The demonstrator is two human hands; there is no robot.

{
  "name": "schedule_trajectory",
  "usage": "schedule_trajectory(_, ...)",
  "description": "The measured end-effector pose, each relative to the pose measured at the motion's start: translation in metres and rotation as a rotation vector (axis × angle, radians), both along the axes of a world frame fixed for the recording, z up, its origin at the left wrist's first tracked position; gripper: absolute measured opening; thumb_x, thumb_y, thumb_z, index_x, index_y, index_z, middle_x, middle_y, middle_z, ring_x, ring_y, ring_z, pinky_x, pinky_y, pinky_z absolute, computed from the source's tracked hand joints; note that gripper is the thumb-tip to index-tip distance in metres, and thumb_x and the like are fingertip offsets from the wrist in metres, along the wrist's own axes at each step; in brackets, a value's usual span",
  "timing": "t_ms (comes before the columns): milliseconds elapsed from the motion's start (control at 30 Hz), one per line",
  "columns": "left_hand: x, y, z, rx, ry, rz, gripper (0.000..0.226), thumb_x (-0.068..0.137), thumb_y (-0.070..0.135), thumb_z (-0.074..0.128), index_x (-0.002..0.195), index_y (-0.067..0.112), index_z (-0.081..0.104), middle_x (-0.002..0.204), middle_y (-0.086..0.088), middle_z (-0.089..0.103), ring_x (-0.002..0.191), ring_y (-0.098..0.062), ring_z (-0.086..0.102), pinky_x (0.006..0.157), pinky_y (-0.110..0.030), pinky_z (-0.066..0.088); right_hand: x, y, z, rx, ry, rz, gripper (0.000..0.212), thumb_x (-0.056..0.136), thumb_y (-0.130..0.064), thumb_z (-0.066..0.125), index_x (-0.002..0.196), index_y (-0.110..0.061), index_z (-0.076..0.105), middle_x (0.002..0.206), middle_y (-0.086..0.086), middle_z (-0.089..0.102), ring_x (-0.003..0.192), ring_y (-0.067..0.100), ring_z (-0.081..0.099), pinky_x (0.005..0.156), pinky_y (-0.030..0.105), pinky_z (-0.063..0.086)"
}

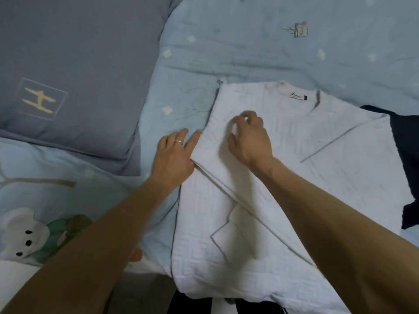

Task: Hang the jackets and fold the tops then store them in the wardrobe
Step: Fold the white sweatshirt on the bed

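A white textured top (317,168) lies flat on the bed, neck label toward the far side, its left sleeve folded in across the body. My left hand (174,155), with a ring, lies flat with straight fingers against the folded left edge of the top. My right hand (249,137) hovers on the folded part near the shoulder, fingers curled down onto the cloth; whether it pinches the fabric is unclear. A dark navy garment (405,159) lies partly under the top at the right.
A grey-blue pillow (74,75) with an embroidered H sits at the far left. The light blue printed quilt (272,41) covers the bed. The near edge of the bed runs along the bottom, with dark striped fabric (204,307) below it.
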State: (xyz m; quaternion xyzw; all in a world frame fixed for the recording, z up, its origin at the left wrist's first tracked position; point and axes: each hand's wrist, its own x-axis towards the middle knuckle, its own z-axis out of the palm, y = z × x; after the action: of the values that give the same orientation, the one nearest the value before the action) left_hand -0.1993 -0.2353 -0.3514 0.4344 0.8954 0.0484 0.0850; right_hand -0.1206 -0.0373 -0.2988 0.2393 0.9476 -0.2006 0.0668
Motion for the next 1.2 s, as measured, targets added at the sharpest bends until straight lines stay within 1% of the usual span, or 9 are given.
schedule_trajectory(200, -0.007, -0.018, -0.015, -0.011, -0.015, -0.126, 0.076, 0.074, 0.018, 0.042, 0.150, 0.017, 0.039, 0.149, -0.019, 0.042, 0.125, -0.040, 0.047, 0.108, -0.055, 0.034, -0.070, 0.019, -0.010, -0.271, -0.098, -0.215, 0.060, 0.094, -0.048, 0.054, 0.135, -0.005, 0.045, 0.132, 0.016, 0.049, 0.121, 0.034, 0.047, 0.098, 0.041, 0.043)
schedule_trajectory(333, -0.008, -0.017, -0.020, -0.020, -0.009, -0.150, 0.076, 0.074, 0.020, 0.041, 0.149, 0.021, 0.041, 0.153, -0.017, 0.038, 0.130, -0.038, 0.044, 0.110, -0.054, 0.033, -0.113, 0.035, -0.014, -0.607, -0.042, -0.352, 0.024, 0.087, -0.025, 0.068, 0.074, -0.013, 0.052, 0.077, 0.002, 0.052, 0.077, 0.021, 0.052, 0.056, 0.022, 0.038)
schedule_trajectory(400, -0.009, -0.018, -0.021, 0.009, 0.006, -0.155, 0.075, 0.072, 0.018, 0.043, 0.147, 0.022, 0.045, 0.152, -0.017, 0.040, 0.129, -0.038, 0.045, 0.110, -0.054, 0.034, -0.129, 0.038, -0.018, -0.624, 0.033, -0.320, 0.019, 0.082, -0.015, 0.073, 0.075, -0.011, 0.055, 0.074, 0.002, 0.054, 0.067, 0.017, 0.052, 0.053, 0.023, 0.037)
schedule_trajectory(467, -0.012, -0.017, -0.025, 0.025, 0.004, -0.157, 0.074, 0.071, 0.019, 0.045, 0.145, 0.023, 0.048, 0.151, -0.016, 0.042, 0.129, -0.037, 0.045, 0.109, -0.052, 0.033, -0.137, 0.038, -0.030, -0.557, 0.150, -0.315, 0.009, 0.081, -0.008, 0.068, 0.088, -0.010, 0.063, 0.080, 0.000, 0.061, 0.079, 0.019, 0.060, 0.062, 0.021, 0.042)
schedule_trajectory(533, -0.015, -0.017, -0.026, 0.035, -0.003, -0.152, 0.074, 0.070, 0.020, 0.046, 0.144, 0.024, 0.049, 0.151, -0.015, 0.043, 0.130, -0.037, 0.044, 0.110, -0.050, 0.031, -0.132, 0.030, -0.042, -0.473, 0.196, -0.253, 0.026, 0.085, -0.004, 0.059, 0.111, -0.002, 0.063, 0.105, 0.010, 0.066, 0.104, 0.028, 0.062, 0.082, 0.025, 0.045)
schedule_trajectory(633, -0.019, -0.017, -0.024, 0.045, -0.019, -0.141, 0.074, 0.070, 0.021, 0.046, 0.144, 0.024, 0.049, 0.151, -0.014, 0.043, 0.130, -0.036, 0.043, 0.111, -0.049, 0.030, -0.102, 0.007, -0.052, -0.061, 0.262, 0.086, 0.048, 0.095, -0.017, 0.050, 0.140, 0.000, 0.047, 0.145, 0.023, 0.046, 0.134, 0.040, 0.043, 0.110, 0.044, 0.033)
schedule_trajectory(767, -0.019, -0.013, -0.023, 0.070, -0.039, -0.131, 0.067, 0.074, 0.023, 0.049, 0.141, 0.023, 0.055, 0.151, -0.014, 0.043, 0.130, -0.037, 0.043, 0.110, -0.050, 0.033, -0.055, 0.002, -0.069, 0.065, 0.105, 0.551, 0.059, 0.103, -0.040, 0.023, 0.155, -0.012, 0.027, 0.163, 0.011, 0.019, 0.151, 0.028, 0.013, 0.122, 0.046, 0.009)
schedule_trajectory(967, -0.019, -0.015, -0.022, 0.017, -0.042, -0.137, 0.063, 0.081, 0.024, 0.043, 0.144, 0.024, 0.050, 0.153, -0.014, 0.040, 0.132, -0.038, 0.044, 0.110, -0.050, 0.032, -0.054, -0.005, -0.066, 0.105, -0.129, 0.207, 0.062, 0.105, -0.046, 0.013, 0.158, -0.018, 0.000, 0.165, 0.006, -0.010, 0.151, 0.025, -0.013, 0.122, 0.045, -0.008)
schedule_trajectory(1200, -0.005, 0.001, 0.009, 0.229, -0.237, -0.132, 0.054, 0.081, 0.028, 0.038, 0.126, 0.017, 0.067, 0.155, -0.014, 0.036, 0.144, -0.041, 0.026, 0.117, -0.059, 0.015, 0.076, -0.018, -0.042, 0.057, -0.110, 0.082, 0.065, 0.102, -0.046, 0.015, 0.158, -0.014, 0.012, 0.165, 0.014, 0.003, 0.152, 0.032, -0.001, 0.122, 0.052, 0.004)
